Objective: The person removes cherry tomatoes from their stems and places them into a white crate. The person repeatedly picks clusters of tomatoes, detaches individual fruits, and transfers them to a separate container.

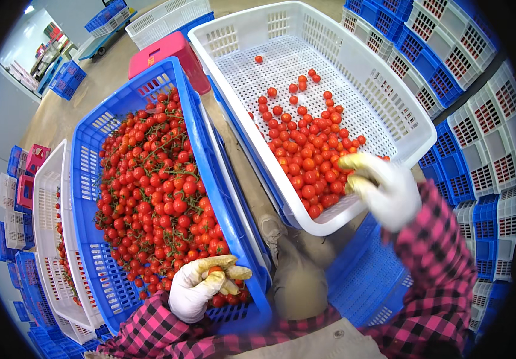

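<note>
My left hand (204,282), in a white glove with yellow-stained fingertips, pinches a red cherry tomato (216,269) over the near end of a blue plastic crate (125,287). That crate holds a heap of cherry tomatoes (150,197), many on green stems. To the right, a white perforated crate (365,72) contains loose cherry tomatoes (312,157) without stems, mostly gathered toward its near end. Over its near right corner is my gloved right hand (381,188), slightly blurred. Its thumb and fingers are apart, just above the tomatoes, with nothing visible between them.
Stacked blue and white crates (473,152) with red contents line the right side. A blue crate (368,273) sits low by my right knee. Beyond the tomatoes stands a pink plastic stool (163,51). Another white crate (49,215) with tomatoes is at left.
</note>
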A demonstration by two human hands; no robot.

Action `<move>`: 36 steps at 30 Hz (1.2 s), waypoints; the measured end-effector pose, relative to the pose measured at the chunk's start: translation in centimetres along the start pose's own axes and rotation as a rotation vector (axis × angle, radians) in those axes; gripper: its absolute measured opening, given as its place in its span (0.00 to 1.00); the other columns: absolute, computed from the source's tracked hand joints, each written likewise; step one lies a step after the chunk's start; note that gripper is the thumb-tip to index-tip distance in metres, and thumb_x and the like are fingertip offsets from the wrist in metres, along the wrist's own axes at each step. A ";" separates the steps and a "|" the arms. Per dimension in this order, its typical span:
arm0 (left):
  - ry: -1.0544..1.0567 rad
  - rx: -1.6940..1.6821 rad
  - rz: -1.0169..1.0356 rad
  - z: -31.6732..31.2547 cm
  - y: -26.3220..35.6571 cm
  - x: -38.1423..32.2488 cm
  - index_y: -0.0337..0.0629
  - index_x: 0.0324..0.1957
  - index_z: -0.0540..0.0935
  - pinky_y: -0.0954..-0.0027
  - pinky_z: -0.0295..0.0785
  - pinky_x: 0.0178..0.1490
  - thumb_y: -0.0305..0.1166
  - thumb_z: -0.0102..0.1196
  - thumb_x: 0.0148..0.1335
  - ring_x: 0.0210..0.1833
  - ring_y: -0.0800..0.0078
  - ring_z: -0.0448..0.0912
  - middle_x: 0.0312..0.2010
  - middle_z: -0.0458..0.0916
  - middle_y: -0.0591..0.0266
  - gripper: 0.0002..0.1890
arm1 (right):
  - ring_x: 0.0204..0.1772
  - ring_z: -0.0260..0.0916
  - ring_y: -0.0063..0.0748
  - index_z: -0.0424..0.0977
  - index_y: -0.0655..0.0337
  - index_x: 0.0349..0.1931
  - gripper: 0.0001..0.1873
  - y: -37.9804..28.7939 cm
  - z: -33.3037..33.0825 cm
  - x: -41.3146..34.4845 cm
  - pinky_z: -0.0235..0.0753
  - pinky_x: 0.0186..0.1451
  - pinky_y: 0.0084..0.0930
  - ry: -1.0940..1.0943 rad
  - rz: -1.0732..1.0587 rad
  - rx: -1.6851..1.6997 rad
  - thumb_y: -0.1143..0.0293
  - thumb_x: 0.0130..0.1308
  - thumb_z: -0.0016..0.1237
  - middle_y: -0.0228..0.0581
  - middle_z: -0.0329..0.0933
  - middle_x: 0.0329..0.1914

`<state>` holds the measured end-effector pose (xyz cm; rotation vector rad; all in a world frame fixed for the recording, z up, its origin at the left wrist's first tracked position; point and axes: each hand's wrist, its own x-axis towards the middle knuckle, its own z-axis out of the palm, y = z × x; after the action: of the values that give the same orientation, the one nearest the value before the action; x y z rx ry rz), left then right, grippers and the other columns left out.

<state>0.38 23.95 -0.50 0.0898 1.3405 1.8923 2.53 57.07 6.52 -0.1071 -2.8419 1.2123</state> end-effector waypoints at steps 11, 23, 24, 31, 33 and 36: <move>0.031 -0.068 -0.152 -1.3 0.4 0.1 0.31 0.53 0.69 0.73 0.72 0.44 0.31 0.45 0.64 0.38 0.70 0.79 0.45 0.77 0.42 0.18 | 0.49 0.71 0.33 0.54 0.41 0.63 0.44 6.9 7.3 9.1 0.69 0.51 0.29 -1.195 0.086 -0.492 0.77 0.44 0.56 0.37 0.74 0.41; 0.133 -0.065 -0.137 -1.0 1.2 -0.4 0.28 0.53 0.70 0.67 0.75 0.42 0.37 0.53 0.60 0.37 0.59 0.80 0.42 0.76 0.33 0.24 | 0.59 0.60 0.45 0.64 0.52 0.57 0.33 15.2 1.1 19.1 0.66 0.59 0.34 -0.073 0.141 -0.718 0.72 0.45 0.55 0.45 0.59 0.59; 0.137 -0.075 -0.141 -1.1 1.2 -0.3 0.28 0.53 0.70 0.66 0.75 0.42 0.37 0.53 0.60 0.36 0.59 0.80 0.42 0.76 0.33 0.24 | 0.57 0.62 0.46 0.66 0.56 0.55 0.29 15.3 -0.7 19.2 0.65 0.59 0.34 -0.026 0.134 -0.679 0.71 0.47 0.52 0.47 0.63 0.56; 0.153 -0.171 -0.127 -1.6 0.4 -0.1 0.28 0.54 0.68 0.68 0.75 0.41 0.34 0.54 0.59 0.36 0.58 0.80 0.41 0.76 0.34 0.24 | 0.45 0.73 0.38 0.72 0.67 0.43 0.13 13.4 -6.9 8.3 0.71 0.50 0.26 0.137 0.077 -0.408 0.73 0.58 0.46 0.46 0.75 0.39; 0.146 -0.227 -0.117 -1.8 0.2 -0.2 0.28 0.54 0.68 0.69 0.75 0.41 0.33 0.54 0.58 0.37 0.57 0.80 0.41 0.76 0.33 0.25 | 0.41 0.74 0.29 0.73 0.68 0.40 0.10 13.8 -5.8 5.2 0.71 0.47 0.21 0.196 0.235 -0.162 0.76 0.59 0.47 0.41 0.76 0.36; 0.114 -0.237 -0.111 -2.2 0.2 0.0 0.27 0.55 0.67 0.71 0.76 0.39 0.31 0.55 0.57 0.37 0.55 0.80 0.41 0.75 0.31 0.26 | 0.37 0.72 0.23 0.74 0.68 0.38 0.09 14.6 -4.7 3.1 0.70 0.44 0.19 0.367 0.357 0.026 0.75 0.59 0.48 0.35 0.76 0.31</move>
<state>-0.77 22.22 -1.32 -0.2108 1.1595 1.9705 0.38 70.78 -0.76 -0.7782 -2.5486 1.1355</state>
